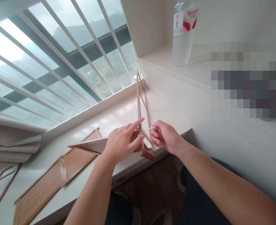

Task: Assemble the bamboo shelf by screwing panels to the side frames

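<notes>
My left hand (122, 142) steadies a narrow wooden frame (139, 103) that stands on edge on the white ledge. Its thumb and fingers press around the frame where a wooden panel (91, 144) meets it from the left. My right hand (165, 136) is closed on a thin metal hex key (148, 128), whose bent end, if any, is hidden in the fingers. The key's tip points left and meets the frame near my left fingertips. A fastener there is too small to make out.
On the ledge (119, 117) at left lie a brown wooden panel (41, 184) and another wooden frame (4, 184). A clear water bottle (183, 40) stands on a raised shelf. A barred window (65, 53) and curtain (11, 140) are beyond; the floor lies below the ledge edge.
</notes>
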`<state>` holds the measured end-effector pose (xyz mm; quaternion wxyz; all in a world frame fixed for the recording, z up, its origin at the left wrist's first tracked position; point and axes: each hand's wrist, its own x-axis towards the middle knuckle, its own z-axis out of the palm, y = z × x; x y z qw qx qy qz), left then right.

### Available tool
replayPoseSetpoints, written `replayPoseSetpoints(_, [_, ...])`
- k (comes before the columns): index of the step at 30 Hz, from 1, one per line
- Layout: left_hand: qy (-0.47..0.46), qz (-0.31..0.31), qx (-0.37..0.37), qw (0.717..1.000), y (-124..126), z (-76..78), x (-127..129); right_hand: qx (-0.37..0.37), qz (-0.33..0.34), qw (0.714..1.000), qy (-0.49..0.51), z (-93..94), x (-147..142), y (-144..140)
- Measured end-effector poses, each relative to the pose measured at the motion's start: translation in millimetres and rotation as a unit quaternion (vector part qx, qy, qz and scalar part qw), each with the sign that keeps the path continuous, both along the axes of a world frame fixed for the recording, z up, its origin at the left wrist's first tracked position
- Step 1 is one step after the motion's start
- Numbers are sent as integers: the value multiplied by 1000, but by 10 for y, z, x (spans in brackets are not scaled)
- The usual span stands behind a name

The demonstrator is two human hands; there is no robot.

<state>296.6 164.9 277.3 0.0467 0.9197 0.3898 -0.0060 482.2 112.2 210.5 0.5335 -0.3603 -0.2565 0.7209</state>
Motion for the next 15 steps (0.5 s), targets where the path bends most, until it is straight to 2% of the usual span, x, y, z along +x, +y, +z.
replayPoseSetpoints(3, [-2, 0, -1, 1000, -2, 4, 4, 20, -24, 999, -24, -15, -21, -4])
replayPoseSetpoints(8, [-5, -3, 3, 1000, -8, 8, 12, -3, -3, 1000, 10, 1, 3, -27])
replayPoseSetpoints(11, [-4, -1, 2, 1000, -11, 16, 18, 29, -2, 999, -17, -7, 16, -47])
replayPoseSetpoints(15, [-5, -1, 0, 1000, -16, 28, 18, 81, 36, 994, -62, -70, 75, -61])
